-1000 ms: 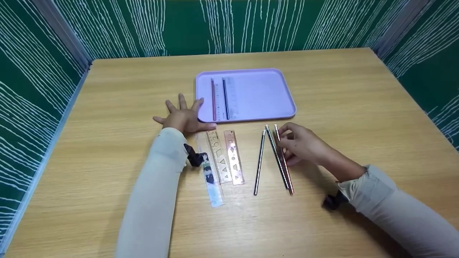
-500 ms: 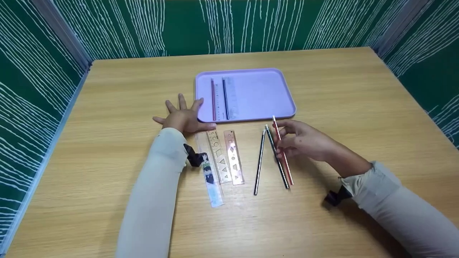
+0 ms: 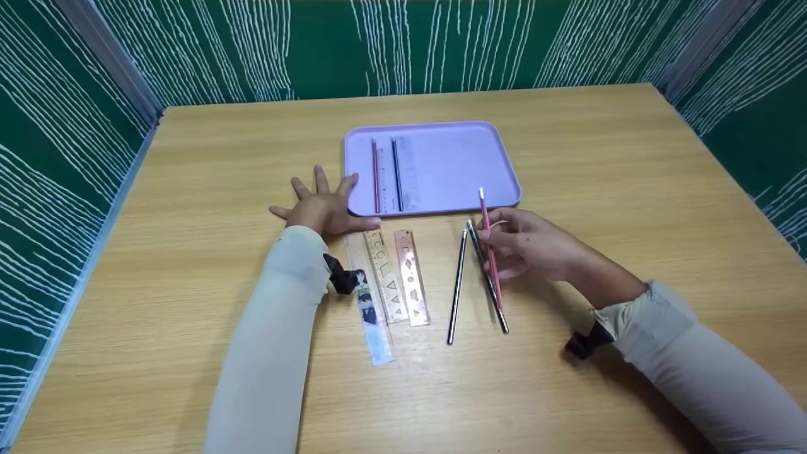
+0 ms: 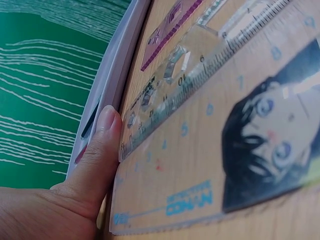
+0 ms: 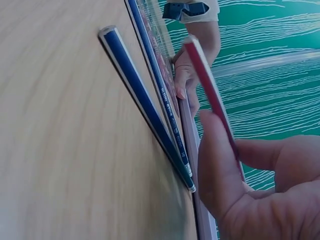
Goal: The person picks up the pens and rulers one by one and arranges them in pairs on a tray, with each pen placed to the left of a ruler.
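Observation:
My right hand pinches a red pencil between thumb and fingers, just above the table; its white-tipped end reaches over the tray's near rim in the head view. Below and beside it lie two dark blue pencils, one partly behind the red pencil, the other further left. With fingers spread, my left hand rests at the near left corner of the purple tray. Its thumb lies at the tray's edge, by the ends of the rulers. Inside the tray are a red pencil, a dark pencil and clear rulers.
Three rulers lie before the tray: a clear one with a cartoon picture, a yellowish stencil ruler and a pink stencil ruler. Green walls with white streaks border the wooden table.
The red pencil in my right hand has risen off the table and shifted forward, toward the tray, crossing over the dark blue pencil. My left hand has stayed in place.

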A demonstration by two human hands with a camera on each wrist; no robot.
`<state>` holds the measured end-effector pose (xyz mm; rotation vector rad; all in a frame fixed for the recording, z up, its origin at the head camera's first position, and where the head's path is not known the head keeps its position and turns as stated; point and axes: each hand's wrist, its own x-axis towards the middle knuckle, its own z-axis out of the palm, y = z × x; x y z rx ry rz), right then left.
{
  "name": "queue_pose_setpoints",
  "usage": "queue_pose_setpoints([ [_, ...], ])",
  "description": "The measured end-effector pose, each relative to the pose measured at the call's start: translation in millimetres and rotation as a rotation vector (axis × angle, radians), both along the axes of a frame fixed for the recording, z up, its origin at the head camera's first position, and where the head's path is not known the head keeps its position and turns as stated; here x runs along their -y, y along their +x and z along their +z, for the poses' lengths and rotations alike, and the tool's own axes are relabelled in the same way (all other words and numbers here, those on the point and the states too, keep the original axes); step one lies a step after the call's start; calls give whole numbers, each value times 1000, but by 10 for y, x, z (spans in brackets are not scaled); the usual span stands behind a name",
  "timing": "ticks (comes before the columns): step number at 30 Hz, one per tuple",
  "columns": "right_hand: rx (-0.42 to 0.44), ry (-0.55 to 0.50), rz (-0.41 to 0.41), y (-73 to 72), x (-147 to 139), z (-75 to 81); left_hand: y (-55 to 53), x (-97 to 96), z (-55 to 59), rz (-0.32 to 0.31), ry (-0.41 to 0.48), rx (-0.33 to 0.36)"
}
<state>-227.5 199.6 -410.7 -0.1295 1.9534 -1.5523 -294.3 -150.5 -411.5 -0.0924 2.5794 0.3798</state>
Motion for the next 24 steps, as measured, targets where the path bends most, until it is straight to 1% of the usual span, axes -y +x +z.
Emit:
queue_pose_setpoints([
  [5,23,-37,-32,-11,19,-1,-10,0,1,-5,-6,6],
  [11,57,-71,-49,-19,53,9,-13,-1,-5,-4,-11,-1],
  [15,74,-67,-33,-25,70,20,-10,-7,-4,2,-9,3],
  [20,105,-117,2,-56,75,22,-13,-9,-5,10,1,7],
  [24,113,-130,27,-84,78,13,-14,-11,-13,11,-4,8],
])
